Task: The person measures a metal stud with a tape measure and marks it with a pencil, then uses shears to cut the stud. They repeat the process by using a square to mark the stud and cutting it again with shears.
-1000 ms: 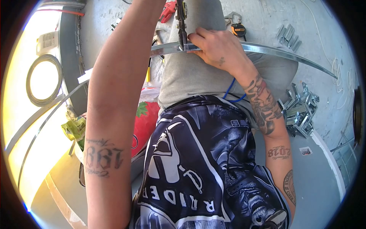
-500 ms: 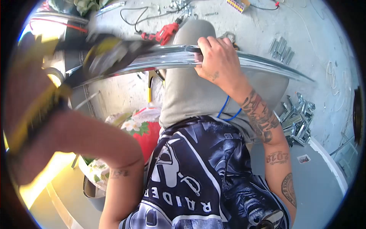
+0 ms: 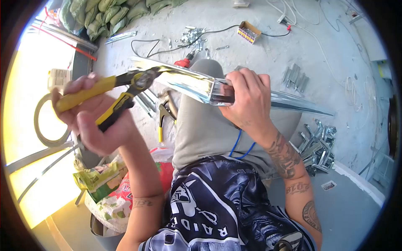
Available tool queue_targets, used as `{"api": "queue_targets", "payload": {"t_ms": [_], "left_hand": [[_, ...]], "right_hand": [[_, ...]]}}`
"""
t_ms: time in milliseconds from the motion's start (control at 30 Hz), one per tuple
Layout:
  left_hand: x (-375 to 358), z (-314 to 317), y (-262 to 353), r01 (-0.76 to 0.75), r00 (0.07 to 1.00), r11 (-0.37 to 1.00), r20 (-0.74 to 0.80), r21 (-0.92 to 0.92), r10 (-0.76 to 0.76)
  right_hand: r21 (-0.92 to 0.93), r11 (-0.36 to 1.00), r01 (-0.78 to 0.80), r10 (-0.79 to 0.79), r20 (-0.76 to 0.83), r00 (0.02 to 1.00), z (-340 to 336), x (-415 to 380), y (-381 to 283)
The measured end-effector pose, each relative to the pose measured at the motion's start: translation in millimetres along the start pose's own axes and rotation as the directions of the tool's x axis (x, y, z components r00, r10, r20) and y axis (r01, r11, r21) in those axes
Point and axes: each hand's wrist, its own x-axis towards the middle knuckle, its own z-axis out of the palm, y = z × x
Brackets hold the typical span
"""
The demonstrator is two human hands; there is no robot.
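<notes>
My left hand (image 3: pixel 98 115) is wrapped round the yellow and black handles of a pair of snips (image 3: pixel 140 81), one handle under the fingers and the other against the thumb. The handles stand apart, and the jaws reach the upper edge of a long shiny metal channel (image 3: pixel 190 85). The channel lies slantwise above my grey trouser leg (image 3: pixel 197 121). Near the channel's middle my right hand (image 3: pixel 249 98) grips it, fingers over the top edge. A dark opening or notch shows in the metal beside that hand.
Cut metal pieces (image 3: pixel 320 146) are heaped at the right, with more (image 3: pixel 295 78) above. A clamp tool (image 3: pixel 162 119), a red power tool (image 3: pixel 183 62), a small box (image 3: pixel 248 32) and cables lie on the floor. Filled sacks (image 3: pixel 109 14) stand at the upper left.
The snips have swung from a blurred position and now show clearly at the channel's edge. The channel and my right hand sit lower and tilted differently. The view has shifted, showing more floor ahead.
</notes>
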Motion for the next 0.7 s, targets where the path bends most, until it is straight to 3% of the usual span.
{"api": "queue_targets", "payload": {"t_ms": [33,67,100,167,333,367,433,500,600,633,700], "left_hand": [[-5,7,-11,0.082,0.996,0.986,-0.026,-0.145,-0.086],[-10,15,-20,0.070,0.997,0.991,0.030,-0.115,-0.067],[-18,26,-27,0.074,0.997,0.964,0.034,-0.256,-0.067],[-32,52,-32,0.024,1.000,0.971,-0.007,-0.238,-0.027],[-41,76,-50,0.186,0.982,0.925,0.028,-0.332,-0.187],[-43,72,-53,0.180,0.983,0.926,0.022,-0.332,-0.183],[-44,65,-58,0.195,0.979,0.922,0.012,-0.334,-0.202],[-39,36,-56,0.157,0.986,0.924,0.009,-0.348,-0.164],[-47,-9,-46,0.286,0.930,0.922,-0.156,-0.261,-0.332],[-56,-25,-45,0.310,0.900,0.884,-0.193,-0.351,-0.392],[-82,-52,-40,0.408,0.805,0.788,-0.226,-0.461,-0.549]], "right_hand": [[-0.019,1.000,0.002,-0.002,-0.011,1.000,-11,3,-1],[-0.004,1.000,-0.019,0.019,0.021,1.000,-21,7,-2],[0.010,0.999,-0.035,0.035,0.050,0.998,-30,12,-3],[-0.027,0.999,-0.034,0.036,0.087,0.996,-49,15,-7],[0.153,0.978,-0.143,0.078,0.365,0.928,-74,30,4],[0.184,0.960,-0.209,0.104,0.459,0.882,-75,35,7],[0.200,0.960,-0.194,0.081,0.465,0.882,-73,50,14],[0.267,0.913,-0.307,0.102,0.580,0.808,-68,65,20],[0.260,0.934,-0.246,0.033,0.622,0.782,-52,74,27],[0.236,0.946,-0.220,0.006,0.669,0.743,-48,76,29],[0.269,0.944,-0.193,-0.028,0.646,0.763,-39,74,33]]}}
